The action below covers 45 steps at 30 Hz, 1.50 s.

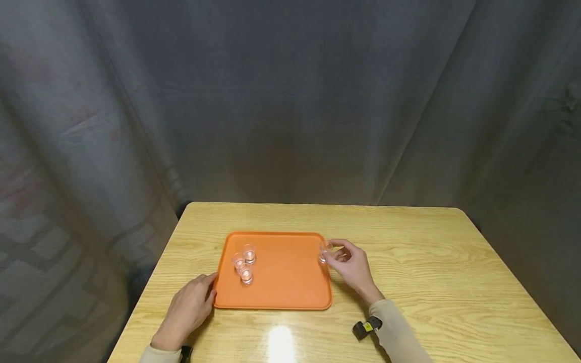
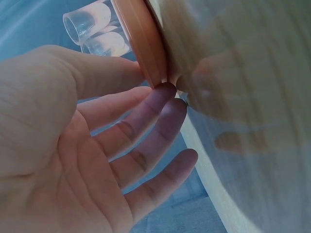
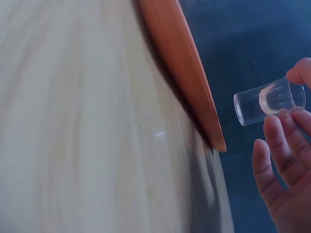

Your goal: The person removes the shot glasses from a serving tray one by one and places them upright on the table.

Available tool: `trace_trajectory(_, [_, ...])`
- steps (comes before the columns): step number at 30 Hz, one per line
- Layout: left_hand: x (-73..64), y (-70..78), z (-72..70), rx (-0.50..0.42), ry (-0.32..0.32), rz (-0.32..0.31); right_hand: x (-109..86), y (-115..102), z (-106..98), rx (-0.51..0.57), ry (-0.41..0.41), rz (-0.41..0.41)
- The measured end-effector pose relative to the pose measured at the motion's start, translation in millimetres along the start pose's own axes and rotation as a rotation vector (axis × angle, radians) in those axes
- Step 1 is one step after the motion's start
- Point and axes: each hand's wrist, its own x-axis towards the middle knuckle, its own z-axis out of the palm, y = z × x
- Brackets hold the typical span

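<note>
An orange tray (image 1: 286, 275) lies on the wooden table. My left hand (image 1: 190, 307) is at its left edge; the left wrist view has the thumb on the rim (image 2: 141, 43) and fingertips underneath, pinching it. Three clear shot glasses (image 1: 245, 275) stand close together on the tray's left part. Over the right edge of the tray, my right hand (image 1: 356, 266) pinches another shot glass (image 3: 265, 101) between thumb and fingers near its rim. In the right wrist view that glass is raised above the tray's edge, its base pointing away from the fingers.
The wooden table (image 1: 431, 262) extends to the right and behind the tray. Dark grey curtains (image 1: 281, 111) hang behind the table and along both sides. A black wrist device (image 1: 366, 327) is strapped to the right sleeve.
</note>
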Motion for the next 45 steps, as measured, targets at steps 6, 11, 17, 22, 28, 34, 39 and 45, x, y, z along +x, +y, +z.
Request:
trace_trajectory(6, [0.4, 1.1, 0.2, 0.001, 0.003, 0.011, -1.7, 6.4, -20.6, -0.023, 0.007, 0.027])
trace_trajectory(11, [0.5, 3.5, 0.7, 0.005, 0.007, 0.009, -4.1, 15.5, -43.8, -0.062, 0.007, 0.044])
trace_trajectory(17, [1.5, 5.2, 1.7, 0.009, -0.003, 0.013, -11.6, 27.7, -78.8, -0.137, 0.041, 0.078])
trace_trajectory(22, [1.6, 4.8, -0.4, 0.015, 0.003, 0.012, -12.2, 29.3, -105.0, -0.197, 0.069, 0.108])
trace_trajectory(28, [-0.1, 3.8, -0.4, 0.015, 0.006, 0.021, -10.6, 35.9, -134.1, -0.251, 0.105, 0.135])
trace_trajectory(34, [-1.2, 3.3, 0.2, 0.016, 0.026, 0.027, -11.0, 39.7, -158.6, -0.279, 0.158, 0.155])
trace_trajectory(39, [-1.7, 2.4, 0.1, 0.014, 0.034, 0.028, -13.3, 43.7, -173.7, -0.272, 0.199, 0.193])
trace_trajectory(45, [-1.9, 1.2, 0.5, 0.017, 0.041, 0.03, -15.7, 50.3, -184.9, -0.256, 0.233, 0.222])
